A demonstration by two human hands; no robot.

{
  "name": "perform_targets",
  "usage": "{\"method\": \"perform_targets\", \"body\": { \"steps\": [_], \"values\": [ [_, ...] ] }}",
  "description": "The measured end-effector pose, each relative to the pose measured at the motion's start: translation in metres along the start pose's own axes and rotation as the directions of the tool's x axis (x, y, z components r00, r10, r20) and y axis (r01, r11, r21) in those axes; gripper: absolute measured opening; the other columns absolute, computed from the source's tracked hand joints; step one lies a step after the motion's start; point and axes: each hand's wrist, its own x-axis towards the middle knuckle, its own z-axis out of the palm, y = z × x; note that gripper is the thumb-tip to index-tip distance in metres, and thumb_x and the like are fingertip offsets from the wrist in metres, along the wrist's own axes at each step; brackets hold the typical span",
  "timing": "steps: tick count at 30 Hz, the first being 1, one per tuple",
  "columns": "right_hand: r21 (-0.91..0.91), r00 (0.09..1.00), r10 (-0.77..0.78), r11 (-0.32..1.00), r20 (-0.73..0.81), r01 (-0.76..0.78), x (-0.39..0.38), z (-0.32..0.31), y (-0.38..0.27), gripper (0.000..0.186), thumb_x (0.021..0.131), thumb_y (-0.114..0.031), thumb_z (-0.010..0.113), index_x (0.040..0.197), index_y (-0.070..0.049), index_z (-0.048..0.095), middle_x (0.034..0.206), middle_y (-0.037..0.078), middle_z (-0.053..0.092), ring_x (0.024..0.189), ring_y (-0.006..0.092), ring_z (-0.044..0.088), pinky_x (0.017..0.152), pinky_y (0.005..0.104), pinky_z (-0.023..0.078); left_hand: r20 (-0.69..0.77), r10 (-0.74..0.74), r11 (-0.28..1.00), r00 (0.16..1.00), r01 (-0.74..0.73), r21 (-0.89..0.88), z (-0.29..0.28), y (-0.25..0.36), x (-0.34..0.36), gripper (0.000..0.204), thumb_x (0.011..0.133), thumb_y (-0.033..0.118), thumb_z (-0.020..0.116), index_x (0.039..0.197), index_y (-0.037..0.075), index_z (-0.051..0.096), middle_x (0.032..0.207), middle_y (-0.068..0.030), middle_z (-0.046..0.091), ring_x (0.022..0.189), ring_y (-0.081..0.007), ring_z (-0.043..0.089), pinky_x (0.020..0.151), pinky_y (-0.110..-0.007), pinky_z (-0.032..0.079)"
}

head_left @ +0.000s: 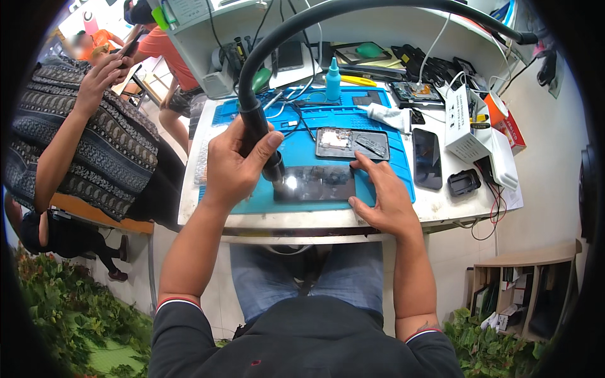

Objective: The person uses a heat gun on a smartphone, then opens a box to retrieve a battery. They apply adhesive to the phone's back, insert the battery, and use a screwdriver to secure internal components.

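Observation:
My left hand (228, 165) is wrapped round the black handpiece (273, 169) of a thick flexible hose that arches overhead. Its nozzle points down at the left part of a dark phone screen panel (321, 186), where a bright spot shows. The panel lies flat on a blue work mat (249, 200). At its right end my right hand (391, 196) grips it, thumb at the lower corner and a fingertip at the upper edge. Just beyond lies an opened phone housing (334, 143) with black tweezers (370, 146) on it.
Behind the mat stand a blue bottle (333, 80) and a white tube (387, 116). To the right are a dark phone (427, 157), a black holder (464, 183) and a white box (467, 120). Cables cross the mat's far left. A person (94, 132) stands at left, holding a phone.

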Motion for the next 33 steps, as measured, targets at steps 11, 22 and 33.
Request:
{"method": "perform_targets", "body": {
  "steps": [11, 22, 33],
  "values": [
    [-0.029, 1.0, -0.022, 0.999, -0.003, 0.022, -0.001, -0.001, 0.0, 0.112, 0.072, -0.036, 0.095, 0.166, 0.0, 0.047, 0.153, 0.02, 0.066, 0.119, 0.0384, 0.065, 0.106, 0.0457, 0.056, -0.081, 0.075, 0.997, 0.994, -0.075, -0.005, 0.038, -0.012, 0.034, 0.033, 0.107, 0.031, 0.084, 0.112, 0.0, 0.073, 0.087, -0.0023, 0.072, 0.081, -0.0086, 0.067, 0.074, -0.027, 0.053],
    [0.029, 0.996, -0.052, 0.998, -0.077, 0.054, -0.002, 0.001, 0.006, 0.12, 0.067, -0.036, 0.099, 0.17, -0.003, 0.043, 0.146, 0.013, 0.067, 0.108, 0.0326, 0.065, 0.096, 0.0428, 0.057, 0.061, 0.058, 0.992, 0.996, -0.05, -0.115, 0.112, 0.007, 0.044, 0.03, 0.108, 0.029, 0.083, 0.113, 0.001, 0.074, 0.096, -0.0004, 0.072, 0.088, -0.0071, 0.064, 0.079, -0.025, 0.052],
    [0.051, 1.0, -0.004, 0.999, 0.024, 0.003, -0.003, -0.005, 0.005, 0.097, 0.085, -0.024, 0.084, 0.171, -0.008, 0.044, 0.138, 0.01, 0.072, 0.111, 0.032, 0.065, 0.098, 0.0436, 0.056, 0.158, 0.01, 0.983, 0.987, 0.019, -0.185, 0.081, 0.022, 0.007, 0.028, 0.108, 0.024, 0.082, 0.117, 0.0, 0.071, 0.1, -0.0021, 0.071, 0.092, -0.0086, 0.066, 0.083, -0.026, 0.053]
  ]
}}
